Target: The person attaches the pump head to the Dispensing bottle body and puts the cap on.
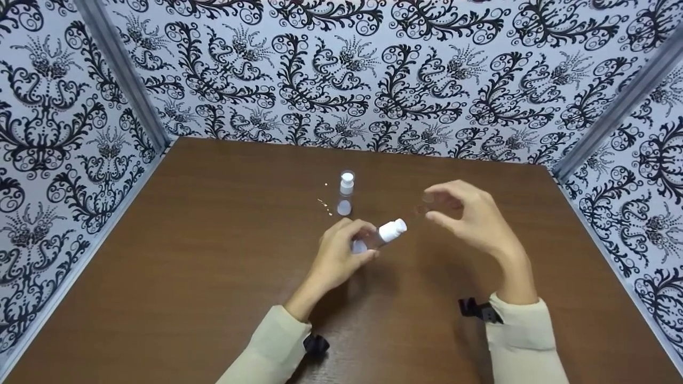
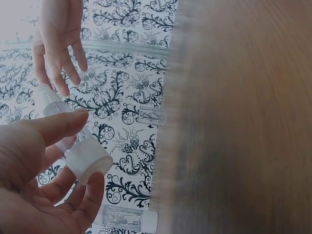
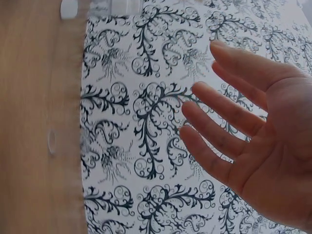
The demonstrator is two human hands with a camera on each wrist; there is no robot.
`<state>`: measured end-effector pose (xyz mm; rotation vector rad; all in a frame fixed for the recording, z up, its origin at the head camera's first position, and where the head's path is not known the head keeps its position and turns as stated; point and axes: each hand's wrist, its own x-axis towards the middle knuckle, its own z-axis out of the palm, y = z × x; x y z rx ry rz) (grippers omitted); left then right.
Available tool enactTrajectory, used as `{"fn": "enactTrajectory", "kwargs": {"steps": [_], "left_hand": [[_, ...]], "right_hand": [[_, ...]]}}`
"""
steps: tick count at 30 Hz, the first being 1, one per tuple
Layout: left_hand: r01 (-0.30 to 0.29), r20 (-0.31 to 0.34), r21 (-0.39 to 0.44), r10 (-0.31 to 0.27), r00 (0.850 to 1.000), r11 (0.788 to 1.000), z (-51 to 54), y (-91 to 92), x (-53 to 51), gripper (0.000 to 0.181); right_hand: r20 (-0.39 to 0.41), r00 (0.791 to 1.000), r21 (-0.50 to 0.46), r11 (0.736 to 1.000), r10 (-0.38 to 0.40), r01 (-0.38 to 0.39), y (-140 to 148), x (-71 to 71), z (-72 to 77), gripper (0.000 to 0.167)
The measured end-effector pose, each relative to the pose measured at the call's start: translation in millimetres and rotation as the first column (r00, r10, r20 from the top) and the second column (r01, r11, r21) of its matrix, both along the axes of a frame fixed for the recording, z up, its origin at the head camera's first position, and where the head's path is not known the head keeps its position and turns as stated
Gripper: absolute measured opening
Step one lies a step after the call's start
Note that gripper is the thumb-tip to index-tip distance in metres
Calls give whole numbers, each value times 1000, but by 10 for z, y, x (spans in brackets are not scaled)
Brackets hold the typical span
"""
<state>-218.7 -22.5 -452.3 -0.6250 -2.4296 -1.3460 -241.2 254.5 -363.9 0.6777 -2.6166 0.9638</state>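
Note:
My left hand grips a small clear pump bottle with a white collar and pump head, tilted so its top points up and right. In the left wrist view, thumb and fingers wrap the bottle around its white base. To the right, apart from the bottle, my right hand hovers with fingers spread and nothing in them, as the right wrist view of the hand also shows. A clear cap stands on the table; in the head view it is faint, near the right fingertips.
A second clear bottle with a white pump top stands upright on the brown table, beyond the left hand. Small white specks lie to its left. Patterned walls enclose the back and sides.

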Motion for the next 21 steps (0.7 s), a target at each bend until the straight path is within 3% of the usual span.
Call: {"fn": "enactTrajectory", "kwargs": {"steps": [5,10,21], "left_hand": [[4,5,-2,-4,1000,1000,12,-6,12,36],[6,-3,-4,-6,1000,1000,6,1,7,35],[5,-15,-16,-5,1000,1000,-2,-11,5,36]], "right_hand": [[-24,999,70,997,-32,33,86,-207,-20,42],[30,999,173,984,-41,36,153,-429,-83,46],[133,988,380,925,-80,23,215,-781,-266,51]]}}
